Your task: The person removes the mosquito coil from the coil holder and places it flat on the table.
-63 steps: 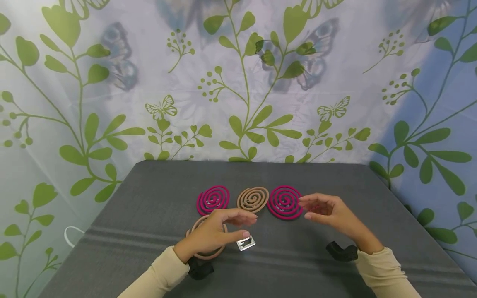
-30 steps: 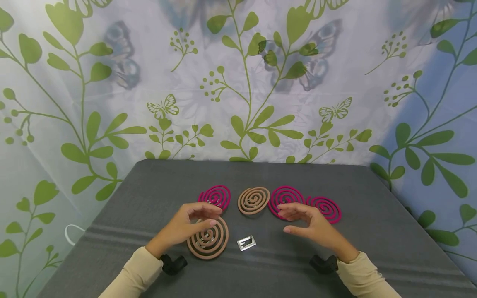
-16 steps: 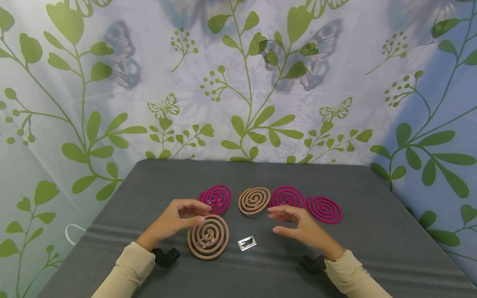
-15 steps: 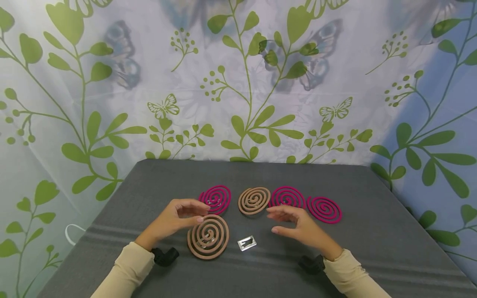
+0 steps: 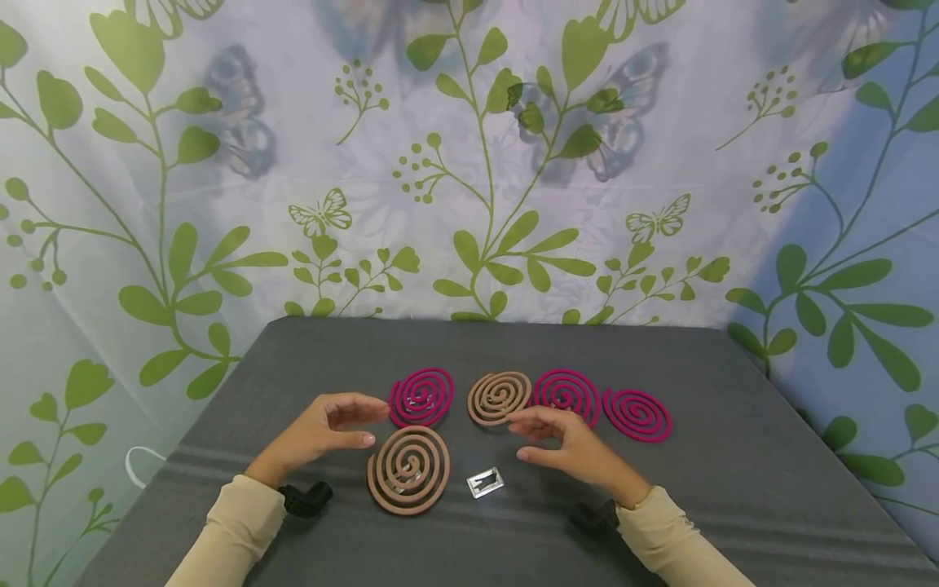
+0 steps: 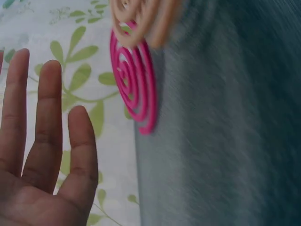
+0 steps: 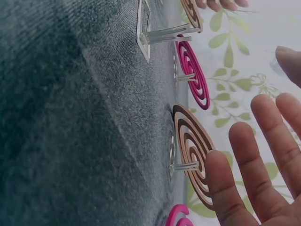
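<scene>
My left hand [image 5: 315, 434] hovers left of the front tan mosquito coil [image 5: 409, 466], its fingers apart from it and holding nothing. A pink mosquito coil [image 5: 421, 397] lies just behind that one, on a metal stand. My right hand [image 5: 563, 447] is held in the air, fingers relaxed, in front of a second pink coil [image 5: 565, 391] and partly covering it. Between the hands a bare metal coil stand [image 7: 164, 36] lies on the table, its prong sticking up in the right wrist view. Another tan coil [image 5: 500, 397] sits at the back middle, raised on a stand.
At the right end of the back row lies a third pink coil [image 5: 637, 414], next to its neighbour. A grey cloth covers the table [image 5: 719, 489]. Behind it hangs a leaf-patterned curtain [image 5: 367, 163]. A white loop of cord [image 5: 132, 469] shows at the left edge.
My right hand has come away from the far-right pink coil and moved left. My left hand has drawn left, uncovering the front tan coil. The coils stay in place.
</scene>
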`<action>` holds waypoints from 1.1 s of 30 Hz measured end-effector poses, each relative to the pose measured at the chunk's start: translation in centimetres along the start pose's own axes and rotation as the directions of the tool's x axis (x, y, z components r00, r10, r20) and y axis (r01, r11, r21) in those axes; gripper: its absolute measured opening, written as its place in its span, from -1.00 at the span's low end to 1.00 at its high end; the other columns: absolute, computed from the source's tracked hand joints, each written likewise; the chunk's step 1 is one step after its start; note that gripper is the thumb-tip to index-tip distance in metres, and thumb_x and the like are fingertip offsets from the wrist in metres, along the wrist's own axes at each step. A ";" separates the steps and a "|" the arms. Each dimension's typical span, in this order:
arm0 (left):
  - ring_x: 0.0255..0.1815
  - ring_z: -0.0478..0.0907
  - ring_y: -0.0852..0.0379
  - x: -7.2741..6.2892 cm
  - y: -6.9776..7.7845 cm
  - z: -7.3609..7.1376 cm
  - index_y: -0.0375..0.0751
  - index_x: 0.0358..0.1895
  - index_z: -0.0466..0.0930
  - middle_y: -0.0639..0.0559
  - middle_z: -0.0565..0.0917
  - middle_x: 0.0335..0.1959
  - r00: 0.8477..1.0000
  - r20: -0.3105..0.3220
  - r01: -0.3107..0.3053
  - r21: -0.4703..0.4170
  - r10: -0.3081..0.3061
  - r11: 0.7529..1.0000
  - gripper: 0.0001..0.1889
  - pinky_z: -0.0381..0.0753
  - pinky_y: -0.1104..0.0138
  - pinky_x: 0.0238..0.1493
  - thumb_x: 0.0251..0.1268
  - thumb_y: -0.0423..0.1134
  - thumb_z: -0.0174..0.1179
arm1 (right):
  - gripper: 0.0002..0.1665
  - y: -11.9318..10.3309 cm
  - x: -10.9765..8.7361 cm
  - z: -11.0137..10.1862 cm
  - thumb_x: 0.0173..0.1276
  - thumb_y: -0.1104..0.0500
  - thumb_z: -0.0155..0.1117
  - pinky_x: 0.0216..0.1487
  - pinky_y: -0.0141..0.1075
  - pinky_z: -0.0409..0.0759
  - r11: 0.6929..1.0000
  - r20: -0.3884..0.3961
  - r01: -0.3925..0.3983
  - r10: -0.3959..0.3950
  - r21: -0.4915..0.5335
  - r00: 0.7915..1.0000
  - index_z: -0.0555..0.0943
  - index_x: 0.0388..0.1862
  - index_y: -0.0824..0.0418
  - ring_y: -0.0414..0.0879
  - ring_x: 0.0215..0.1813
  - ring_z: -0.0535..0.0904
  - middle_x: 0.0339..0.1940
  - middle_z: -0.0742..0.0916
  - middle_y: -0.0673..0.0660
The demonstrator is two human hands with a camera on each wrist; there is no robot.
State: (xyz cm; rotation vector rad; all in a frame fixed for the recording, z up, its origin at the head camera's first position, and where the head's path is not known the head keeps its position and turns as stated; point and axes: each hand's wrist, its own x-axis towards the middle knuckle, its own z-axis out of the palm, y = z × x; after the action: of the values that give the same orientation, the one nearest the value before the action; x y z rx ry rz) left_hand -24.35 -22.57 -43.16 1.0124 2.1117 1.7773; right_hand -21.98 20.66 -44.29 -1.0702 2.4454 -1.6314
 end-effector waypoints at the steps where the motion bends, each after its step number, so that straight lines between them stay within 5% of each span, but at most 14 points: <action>1: 0.27 0.69 0.17 0.0 -0.2 -0.2 -0.59 0.31 0.57 0.01 0.77 0.23 1.000 0.002 0.005 0.008 -0.005 1.000 -0.56 0.65 0.23 0.31 0.44 -0.50 0.37 | -0.48 0.1 0.1 0.1 0.43 0.37 0.51 0.11 -0.11 0.74 1.000 0.001 0.000 0.000 -0.005 1.000 0.62 0.30 0.51 0.18 0.05 0.74 0.07 0.77 0.48; 5: 0.29 0.69 0.10 -0.1 -0.7 -0.7 -0.60 0.35 0.54 0.08 0.76 0.23 1.000 0.021 0.022 0.028 -0.022 0.999 -0.51 0.63 0.23 0.33 0.43 -0.48 0.39 | -0.47 0.4 0.6 0.3 0.42 0.36 0.51 0.10 -0.13 0.73 1.000 0.014 -0.006 0.006 -0.012 1.000 0.61 0.31 0.51 0.18 0.06 0.73 0.06 0.77 0.47; 19: 0.33 0.66 0.06 -0.3 -1.8 -1.2 -0.65 0.44 0.41 -0.68 0.46 0.39 0.985 0.078 0.157 -0.001 -0.157 0.988 -0.34 0.64 0.28 0.29 0.40 -0.41 0.46 | -0.29 0.7 2.2 2.3 0.43 0.28 0.54 0.14 -0.10 0.74 1.000 0.087 -0.017 0.017 -0.008 0.996 0.50 0.46 0.49 0.34 0.09 0.68 0.12 0.77 0.37; 33: 0.32 0.65 0.14 -0.8 -2.5 -0.9 -0.64 0.51 0.32 -0.62 0.42 0.47 0.970 0.109 0.227 -0.073 -0.219 0.971 -0.28 0.65 0.30 0.26 0.42 -0.41 0.44 | -0.22 0.6 3.0 4.1 0.44 0.20 0.56 0.22 -0.15 0.69 0.998 0.166 -0.067 0.065 0.007 0.984 0.46 0.52 0.45 0.24 0.17 0.67 0.18 0.75 0.32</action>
State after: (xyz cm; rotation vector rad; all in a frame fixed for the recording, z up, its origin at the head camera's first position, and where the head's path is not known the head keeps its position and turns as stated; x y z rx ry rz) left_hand -25.14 -23.90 -45.43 0.7896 1.9837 1.6568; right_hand -23.07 15.84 -45.65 -1.0641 2.3359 -1.4736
